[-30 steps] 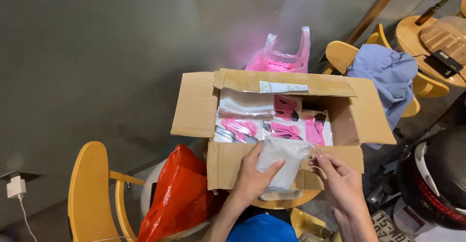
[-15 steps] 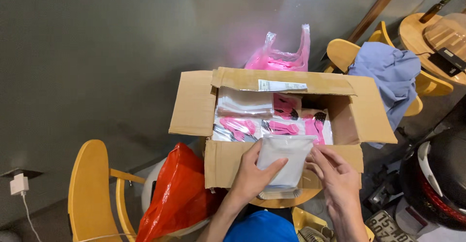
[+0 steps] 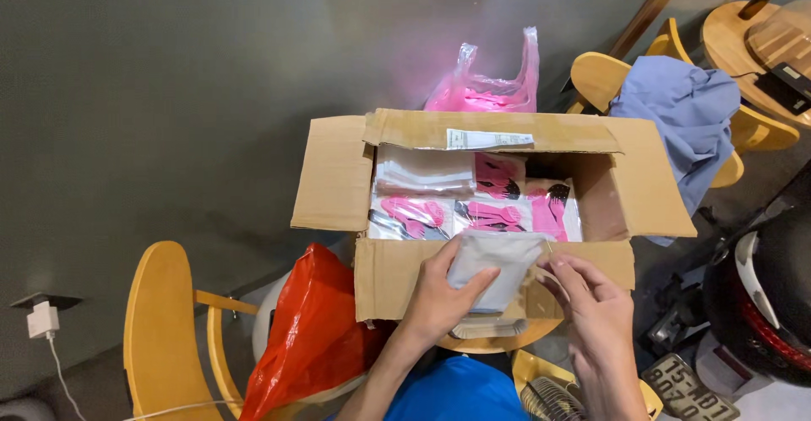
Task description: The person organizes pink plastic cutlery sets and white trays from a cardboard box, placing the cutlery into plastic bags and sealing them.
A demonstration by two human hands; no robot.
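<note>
An open cardboard box (image 3: 338,176) stands on a small round wooden table. Inside lie several clear packets with pink and black contents (image 3: 490,210). My left hand (image 3: 435,298) grips a clear plastic packet with a pale insert (image 3: 494,265) in front of the box's near flap. Fingers of my right hand (image 3: 591,303) pinch the packet's right edge. Both hands are just below the box's opening.
A red plastic bag (image 3: 312,336) hangs by a yellow wooden chair (image 3: 160,328) at lower left. A pink bag (image 3: 490,87) sits behind the box. A blue cloth (image 3: 684,113) drapes over another chair at right. A motorbike (image 3: 752,303) stands at lower right.
The packet has tilted and shifted slightly upward toward the box opening. My right hand's fingers moved onto its right edge.
</note>
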